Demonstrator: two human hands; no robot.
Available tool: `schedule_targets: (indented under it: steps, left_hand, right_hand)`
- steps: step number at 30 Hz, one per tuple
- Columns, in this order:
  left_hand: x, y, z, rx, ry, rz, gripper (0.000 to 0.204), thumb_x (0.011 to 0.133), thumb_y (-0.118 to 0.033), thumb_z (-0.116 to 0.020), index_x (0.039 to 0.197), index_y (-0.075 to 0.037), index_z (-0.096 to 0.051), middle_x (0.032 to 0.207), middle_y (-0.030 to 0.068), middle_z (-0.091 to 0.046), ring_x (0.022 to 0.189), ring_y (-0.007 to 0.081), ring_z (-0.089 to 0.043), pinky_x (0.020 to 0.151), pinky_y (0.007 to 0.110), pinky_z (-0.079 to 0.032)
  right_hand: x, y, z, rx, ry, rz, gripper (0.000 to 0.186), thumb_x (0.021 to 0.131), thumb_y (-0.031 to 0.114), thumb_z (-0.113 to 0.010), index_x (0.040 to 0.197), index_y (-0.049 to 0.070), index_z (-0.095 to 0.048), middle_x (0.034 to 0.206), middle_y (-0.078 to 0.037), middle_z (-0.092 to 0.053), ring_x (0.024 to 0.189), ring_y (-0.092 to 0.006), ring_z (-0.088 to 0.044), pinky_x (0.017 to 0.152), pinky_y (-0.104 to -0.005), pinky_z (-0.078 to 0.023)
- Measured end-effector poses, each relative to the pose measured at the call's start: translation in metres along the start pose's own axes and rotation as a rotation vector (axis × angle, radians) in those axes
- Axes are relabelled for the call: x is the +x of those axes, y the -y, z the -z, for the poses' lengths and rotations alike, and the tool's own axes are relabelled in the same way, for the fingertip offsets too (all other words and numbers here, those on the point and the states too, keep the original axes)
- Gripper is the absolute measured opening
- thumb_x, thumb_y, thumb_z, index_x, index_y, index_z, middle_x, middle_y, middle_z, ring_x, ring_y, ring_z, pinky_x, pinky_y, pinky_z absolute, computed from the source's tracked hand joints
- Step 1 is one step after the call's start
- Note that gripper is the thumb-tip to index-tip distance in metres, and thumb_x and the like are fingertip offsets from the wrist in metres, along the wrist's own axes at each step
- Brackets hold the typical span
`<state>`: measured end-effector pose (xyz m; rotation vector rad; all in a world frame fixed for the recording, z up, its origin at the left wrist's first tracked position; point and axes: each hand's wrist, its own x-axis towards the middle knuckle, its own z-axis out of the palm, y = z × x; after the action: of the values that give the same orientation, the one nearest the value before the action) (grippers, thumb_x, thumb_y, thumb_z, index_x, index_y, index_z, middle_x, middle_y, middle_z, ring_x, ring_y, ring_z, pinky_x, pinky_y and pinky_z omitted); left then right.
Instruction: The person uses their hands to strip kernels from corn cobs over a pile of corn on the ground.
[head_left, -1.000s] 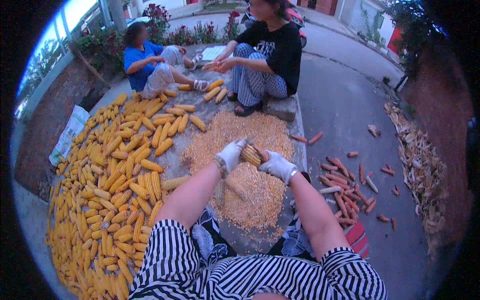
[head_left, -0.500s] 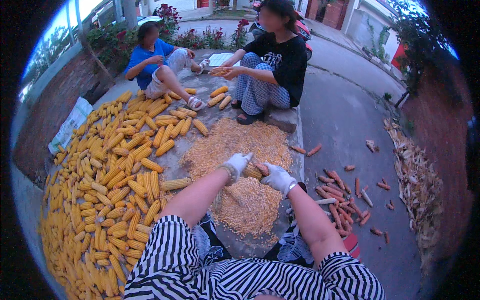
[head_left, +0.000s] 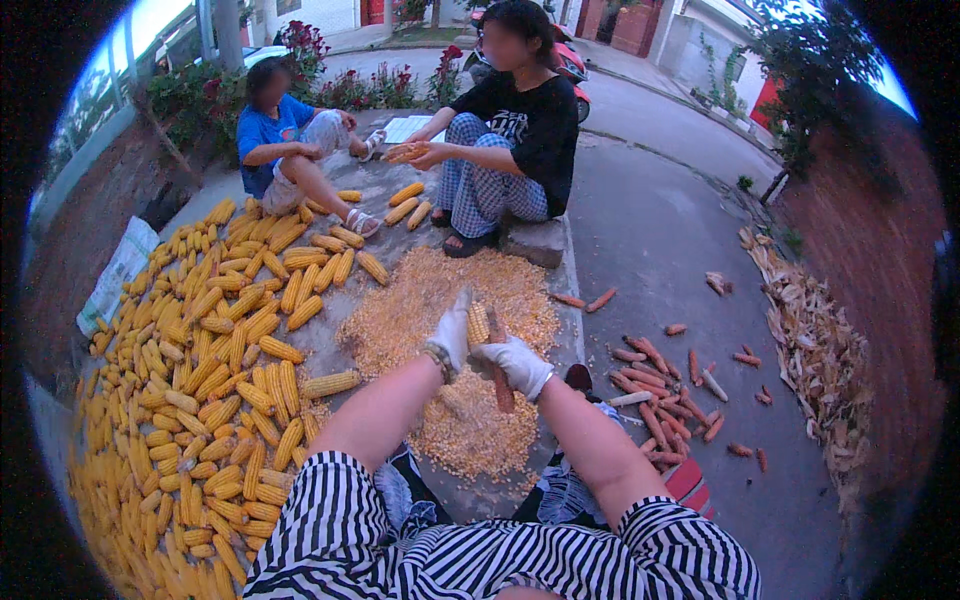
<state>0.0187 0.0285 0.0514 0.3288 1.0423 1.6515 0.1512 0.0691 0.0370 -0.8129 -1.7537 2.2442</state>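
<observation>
Farthest left of my fingers, a white sack [head_left: 118, 272] lies along the edge of the corn. Nearer, a broad spread of yellow corn ears [head_left: 215, 385] covers the ground, well to the left of my fingers and running down past them. Beyond it, ahead and to the left of my fingers, a person in a blue shirt [head_left: 272, 140] sits with knees bent. One lone ear [head_left: 331, 384] lies just left of my left forearm, below the level of my fingers.

My left fingers [head_left: 459, 318], in a white glove, grasp a partly yellow ear [head_left: 478, 322] held upright between my two hands. Under and around both hands lie loose kernels [head_left: 470, 437], heaped ahead of my fingers and again toward my knees. My right fingers [head_left: 500, 355], gloved too, are clenched round a bare brown cob [head_left: 502, 392], its upper part against the ear and its lower end poking out below my glove. Straight ahead of my fingers, a person in a black shirt [head_left: 525, 140] sits holding corn.

Right of my fingers, reddish stripped cobs [head_left: 660, 392] are piled on the pavement, and farthest right runs a strip of dry husks [head_left: 815, 340].
</observation>
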Motion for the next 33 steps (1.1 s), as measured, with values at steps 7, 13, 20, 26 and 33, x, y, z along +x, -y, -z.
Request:
schedule_targets:
  steps: [7,13,20,26,33]
  left_hand:
    - [0.011,0.006,0.013,-0.05,-0.016,0.021,0.056,0.088,-0.06,-0.03,0.094,-0.012,-0.057,0.074,0.0023,-0.06,0.062,0.0171,-0.057,0.057,0.033,-0.049]
    - [0.036,0.013,0.04,-0.312,-0.026,0.131,0.06,0.088,-0.061,-0.024,0.093,-0.012,-0.059,0.079,0.0057,-0.063,0.065,0.0227,-0.061,0.061,0.038,-0.051]
    - [0.017,0.007,0.012,-0.039,0.107,0.195,0.056,0.087,-0.061,-0.03,0.099,-0.013,-0.057,0.08,0.0086,-0.062,0.068,0.0238,-0.061,0.063,0.04,-0.051]
    - [0.055,0.038,0.052,0.846,0.097,-0.548,0.052,0.089,-0.025,-0.04,0.132,0.001,-0.03,0.133,0.0208,-0.038,0.122,0.0282,-0.039,0.1,0.034,-0.033]
    - [0.027,0.008,0.015,0.834,-0.173,-0.44,0.048,0.092,-0.045,-0.033,0.104,-0.003,-0.053,0.087,0.015,-0.062,0.074,0.0276,-0.061,0.063,0.037,-0.049]
  right_hand:
    - [-0.005,0.003,-0.036,0.017,-0.182,0.1,0.029,0.077,0.022,-0.066,0.099,0.009,-0.054,0.081,-0.001,-0.058,0.064,-0.0111,-0.053,0.052,-0.0262,-0.044]
    - [-0.007,0.007,-0.043,0.153,-0.032,0.188,0.034,0.08,0.023,-0.065,0.107,0.006,-0.054,0.087,-0.001,-0.059,0.07,-0.0116,-0.054,0.058,-0.0263,-0.045]
    - [0.0,-0.007,-0.03,0.241,-0.168,0.082,0.024,0.082,0.023,-0.061,0.098,0.005,-0.056,0.079,-0.002,-0.06,0.064,-0.0146,-0.058,0.053,-0.027,-0.046]
    - [-0.014,0.009,-0.042,0.16,-0.135,0.093,0.019,0.083,0.024,-0.056,0.088,0.006,-0.057,0.07,-0.003,-0.056,0.059,-0.0147,-0.055,0.05,-0.0275,-0.044]
    - [0.002,-0.005,-0.021,0.279,-0.125,0.199,0.024,0.087,0.026,-0.052,0.1,0.006,-0.057,0.082,-0.001,-0.059,0.071,-0.0127,-0.056,0.063,-0.025,-0.045]
